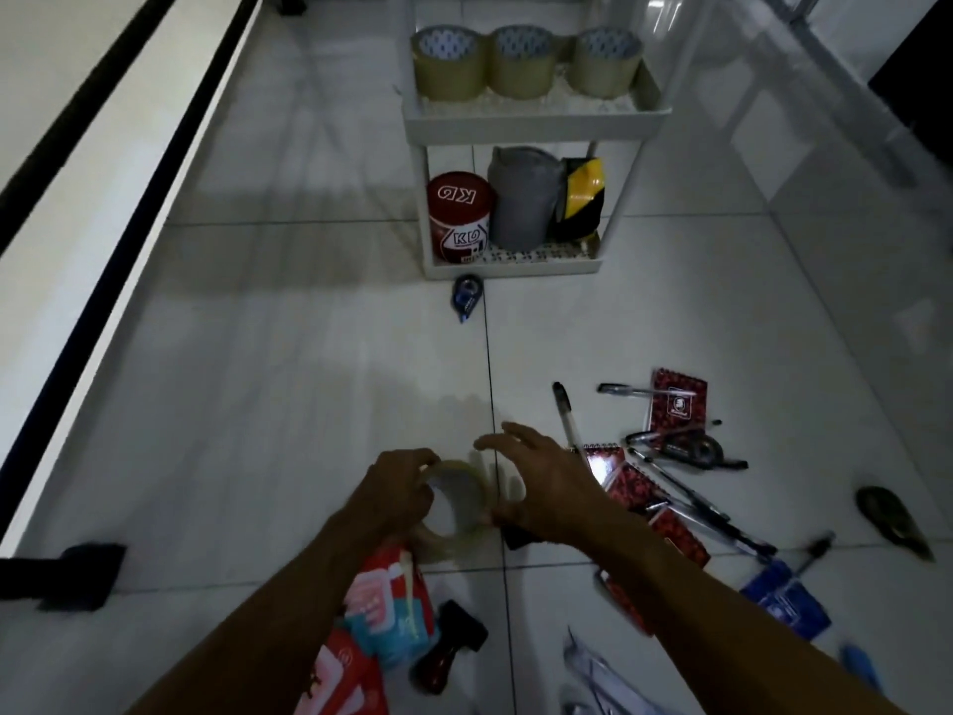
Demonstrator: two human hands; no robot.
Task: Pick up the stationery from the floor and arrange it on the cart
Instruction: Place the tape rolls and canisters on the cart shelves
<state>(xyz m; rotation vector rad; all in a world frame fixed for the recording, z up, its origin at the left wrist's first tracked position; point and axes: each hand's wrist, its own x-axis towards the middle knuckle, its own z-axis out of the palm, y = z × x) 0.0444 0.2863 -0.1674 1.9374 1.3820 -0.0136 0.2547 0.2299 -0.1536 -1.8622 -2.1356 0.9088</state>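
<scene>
Low at centre, just above the floor [258,405] | your left hand [399,490] pinches the tape roll [456,500] — hole facing you | right hand [536,482] spread, holding nothing, just beside it | cart [536,121] straight ahead, well apart — left carries.

Dim light falls on a glossy white tiled floor [309,353] with dark grout lines, bordered on the left by a white wall [77,162] with black stripes.
</scene>
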